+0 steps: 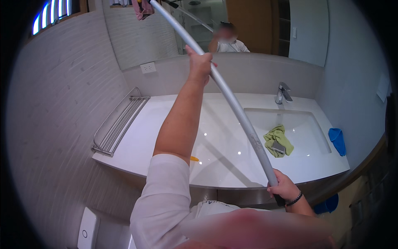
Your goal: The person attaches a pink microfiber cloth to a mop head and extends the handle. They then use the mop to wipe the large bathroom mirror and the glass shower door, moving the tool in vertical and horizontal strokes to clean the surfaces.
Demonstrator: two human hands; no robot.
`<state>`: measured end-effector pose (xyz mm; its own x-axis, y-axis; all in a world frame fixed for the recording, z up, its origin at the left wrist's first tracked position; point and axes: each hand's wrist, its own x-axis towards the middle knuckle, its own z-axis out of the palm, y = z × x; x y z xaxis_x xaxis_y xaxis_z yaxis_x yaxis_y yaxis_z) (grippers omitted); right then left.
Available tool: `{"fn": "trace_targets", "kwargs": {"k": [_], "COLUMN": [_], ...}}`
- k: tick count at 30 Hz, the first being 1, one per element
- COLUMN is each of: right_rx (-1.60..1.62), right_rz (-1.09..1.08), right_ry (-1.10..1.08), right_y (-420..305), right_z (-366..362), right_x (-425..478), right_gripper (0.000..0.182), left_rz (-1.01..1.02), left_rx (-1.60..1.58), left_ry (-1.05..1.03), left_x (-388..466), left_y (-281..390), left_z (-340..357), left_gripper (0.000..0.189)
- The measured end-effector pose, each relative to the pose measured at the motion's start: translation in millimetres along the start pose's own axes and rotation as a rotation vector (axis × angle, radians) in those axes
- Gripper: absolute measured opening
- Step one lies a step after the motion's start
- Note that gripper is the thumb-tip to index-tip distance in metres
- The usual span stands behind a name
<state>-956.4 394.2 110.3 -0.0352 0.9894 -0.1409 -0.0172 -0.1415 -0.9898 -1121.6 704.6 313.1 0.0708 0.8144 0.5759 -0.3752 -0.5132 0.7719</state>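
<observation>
A long silver pole (228, 90) slants across the view, from low right up to the top left. My left hand (200, 65) grips it partway up, in front of the wall below the mirror (149, 40). Near its lower end, by the black grip (279, 200), my right hand (284, 186) is closed around it. A pink cloth (143, 11) hangs at the pole's far end, before the mirror's upper left part; the tip is cut off by the frame. The pole passes over the white countertop (224, 124).
A sink basin (311, 130) holds a green cloth (281, 137) with a grey block (278, 147) on it. Around it are a chrome faucet (281, 93), a blue item (337, 141) and a metal towel rack (122, 124). A blue bucket (328, 204) and a toilet (88, 228) stand below.
</observation>
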Motion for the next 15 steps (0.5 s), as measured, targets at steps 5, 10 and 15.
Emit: {"fn": "trace_targets", "kwargs": {"k": [5,10,15], "right_rx": [0.059,0.123,0.144], "right_rz": [-0.027,-0.114,-0.102], "right_ry": [0.121,0.255,0.409], "right_y": [32.3,55.8,80.6], "right_z": [-70.6,-138.4,-197.1], "right_x": [-74.3,-144.8,-211.0], "right_gripper": [0.064,0.062,0.058], "left_rz": [-0.031,-0.012,-0.091], "left_rx": [-0.019,-0.059,-0.096], "left_ry": [-0.156,-0.261,-0.384], "left_x": [-51.1,-96.0,-147.9], "left_y": [-1.3,-16.6,-27.5], "left_z": [121.0,250.0,363.9], "left_gripper": [0.078,0.082,0.085]}}
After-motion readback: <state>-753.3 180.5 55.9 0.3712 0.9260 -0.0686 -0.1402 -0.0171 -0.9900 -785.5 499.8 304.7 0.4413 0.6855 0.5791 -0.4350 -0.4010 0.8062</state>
